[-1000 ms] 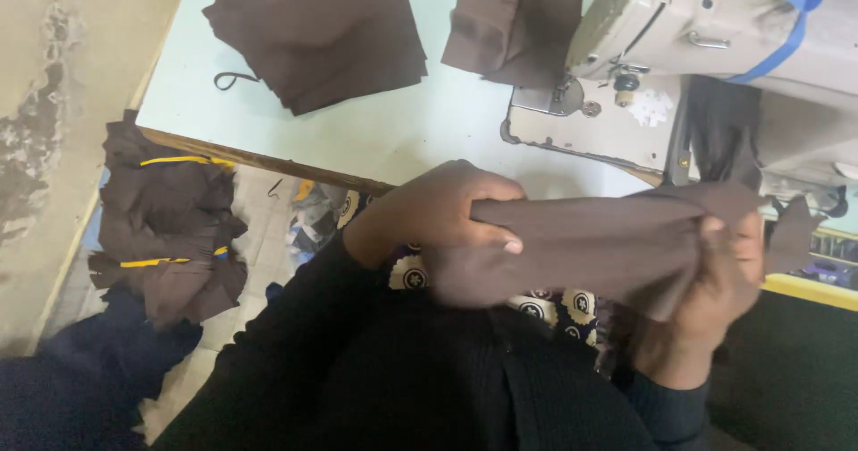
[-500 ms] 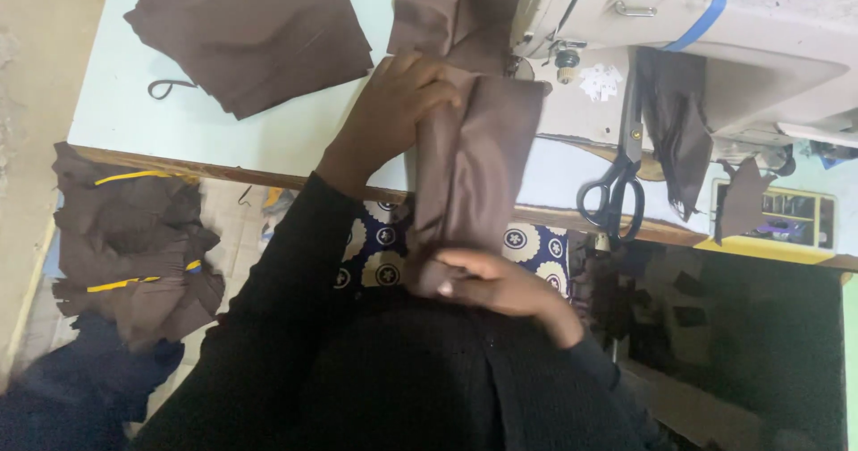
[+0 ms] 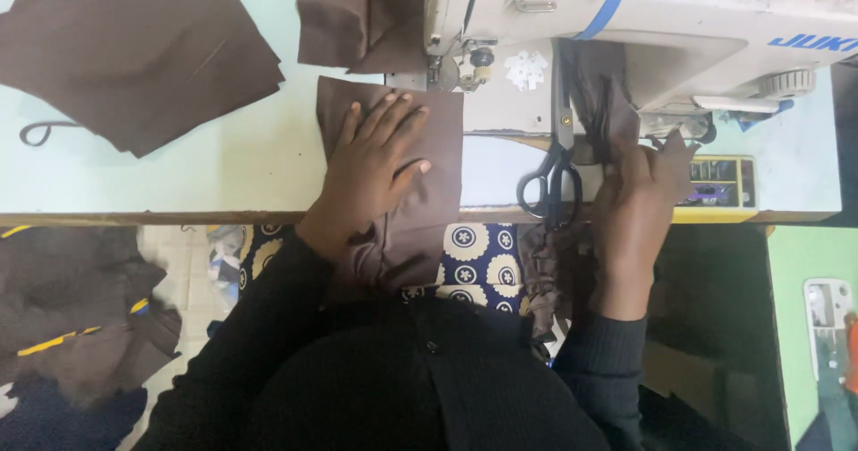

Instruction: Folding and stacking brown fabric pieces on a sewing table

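Partly hidden: right hand (image 3: 642,202) among brown fabric strips (image 3: 597,93).

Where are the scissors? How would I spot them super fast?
Find the big cream sewing machine at the top of the pale table. Just below its arm, between the left hand lying flat on brown cloth and the right hand, lie the scissors: black looped handles, metal blades, the only shiny tool among the cloth.

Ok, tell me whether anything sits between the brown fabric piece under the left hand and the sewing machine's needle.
Nothing visible does. The left hand lies flat on the brown fabric piece, whose top edge reaches the needle area of the sewing machine. The scissors lie off to the right, by the right hand.
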